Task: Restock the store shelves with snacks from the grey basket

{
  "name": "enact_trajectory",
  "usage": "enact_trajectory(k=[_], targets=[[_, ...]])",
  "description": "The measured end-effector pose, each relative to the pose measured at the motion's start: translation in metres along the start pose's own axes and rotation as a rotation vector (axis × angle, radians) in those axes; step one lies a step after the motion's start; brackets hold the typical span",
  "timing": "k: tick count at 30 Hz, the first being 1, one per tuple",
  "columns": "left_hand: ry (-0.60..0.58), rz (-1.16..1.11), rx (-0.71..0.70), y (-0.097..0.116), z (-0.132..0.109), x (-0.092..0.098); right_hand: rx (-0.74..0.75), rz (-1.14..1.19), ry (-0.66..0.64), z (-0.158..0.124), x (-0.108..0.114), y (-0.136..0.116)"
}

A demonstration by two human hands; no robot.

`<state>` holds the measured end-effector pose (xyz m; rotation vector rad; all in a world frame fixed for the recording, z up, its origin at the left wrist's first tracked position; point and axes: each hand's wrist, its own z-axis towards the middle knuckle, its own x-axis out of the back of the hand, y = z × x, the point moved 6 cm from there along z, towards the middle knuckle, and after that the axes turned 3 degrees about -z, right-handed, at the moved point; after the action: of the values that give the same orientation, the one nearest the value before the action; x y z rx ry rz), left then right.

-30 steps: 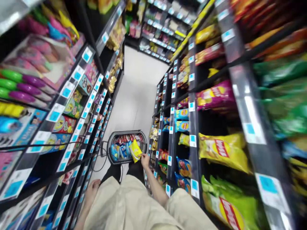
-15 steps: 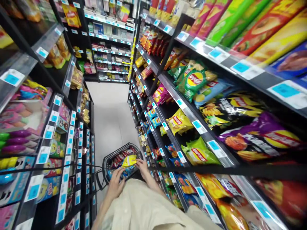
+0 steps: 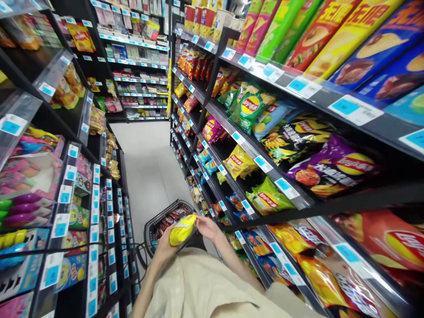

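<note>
A small yellow chip bag [image 3: 181,229] is held up between both my hands, just above a dark shopping basket [image 3: 153,226] on the aisle floor. My left hand [image 3: 165,244] grips the bag's lower left end, fingers wrapped around it. My right hand [image 3: 208,226] holds its right end, fingers curled on the edge. The basket holds several snack packs, red ones at the far side. My beige trousers [image 3: 198,287] fill the bottom of the view.
Black shelves line both sides of a narrow aisle. The right shelves [image 3: 265,163] carry chip bags in green, yellow, purple and red. The left shelves [image 3: 82,194] hold boxed sweets and toys. Pale floor [image 3: 149,163] runs ahead to more shelving at the aisle's end.
The yellow bag came out of the basket and rose. My left hand, earlier down by the left shelf, reached in and now grips it together with my right. The view tilted up.
</note>
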<state>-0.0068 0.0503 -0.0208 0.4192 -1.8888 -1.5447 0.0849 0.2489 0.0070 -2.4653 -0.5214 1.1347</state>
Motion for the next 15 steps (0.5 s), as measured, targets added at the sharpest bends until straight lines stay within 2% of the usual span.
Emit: enact_trajectory(k=[3,5,8,10,15], targets=[[0.011,-0.105,0.069,-0.004,-0.006,-0.014,0.14,-0.129,0.029,-0.004,-0.009,-0.014],[-0.019,-0.261,0.129,-0.005,-0.013,-0.021,0.254,-0.298,0.062,-0.007,-0.013,-0.028],[-0.087,-0.529,0.174,0.001,-0.023,-0.029,0.457,-0.588,0.183,-0.013,-0.014,-0.053],[-0.148,-0.638,0.197,0.008,-0.027,-0.035,0.551,-0.681,0.259,-0.014,-0.015,-0.065],[-0.208,-0.64,0.263,0.015,-0.033,-0.042,0.493,-0.599,0.372,-0.009,-0.013,-0.058]])
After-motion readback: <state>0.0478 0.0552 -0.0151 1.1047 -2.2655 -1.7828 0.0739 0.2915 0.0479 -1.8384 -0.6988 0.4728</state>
